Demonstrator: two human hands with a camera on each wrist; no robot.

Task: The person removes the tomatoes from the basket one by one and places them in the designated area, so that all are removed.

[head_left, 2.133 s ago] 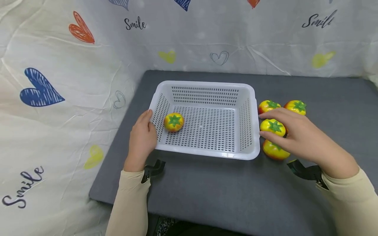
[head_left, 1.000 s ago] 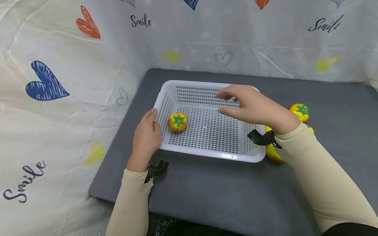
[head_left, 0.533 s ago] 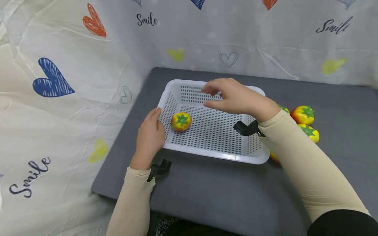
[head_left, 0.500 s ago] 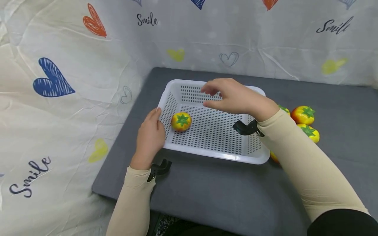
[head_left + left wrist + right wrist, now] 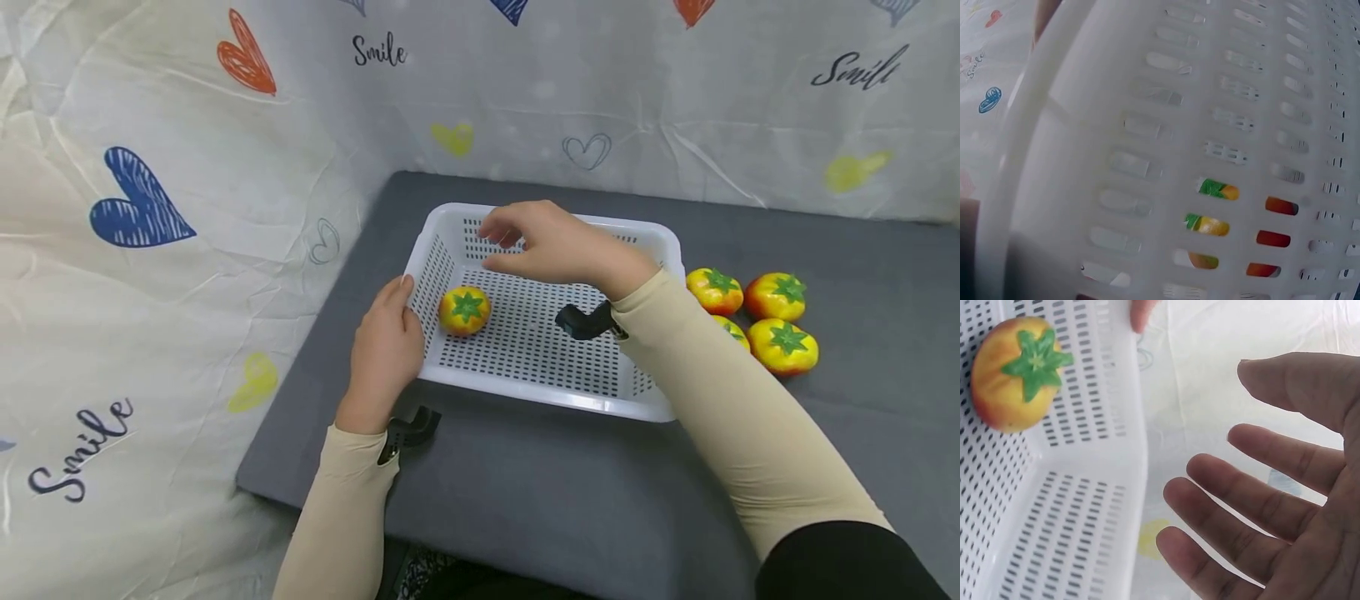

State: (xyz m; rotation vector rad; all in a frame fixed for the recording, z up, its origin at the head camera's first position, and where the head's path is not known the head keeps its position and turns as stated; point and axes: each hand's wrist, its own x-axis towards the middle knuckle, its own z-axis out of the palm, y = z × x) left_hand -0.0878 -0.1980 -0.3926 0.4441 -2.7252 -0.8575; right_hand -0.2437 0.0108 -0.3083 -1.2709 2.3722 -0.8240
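Note:
A white perforated plastic basket stands on the grey table. Inside, near its left wall, sits one yellow-and-red fruit with a green star-shaped leaf cap; patches of it show through the wall slots in the left wrist view. My left hand holds the basket by its left side. Above the back part of the basket is my right hand, fingers spread and loosely bent. The right wrist view shows nothing in that hand, with the fruit off to its side.
Several more such fruits lie clustered on the table right of the basket, one partly behind the right sleeve. The grey tabletop reaches a patterned white cloth at the back and left.
My right hand has moved left from the fruits beside the basket to above the basket, carrying nothing visible. The left hand stays on the basket's side. The view has shifted slightly.

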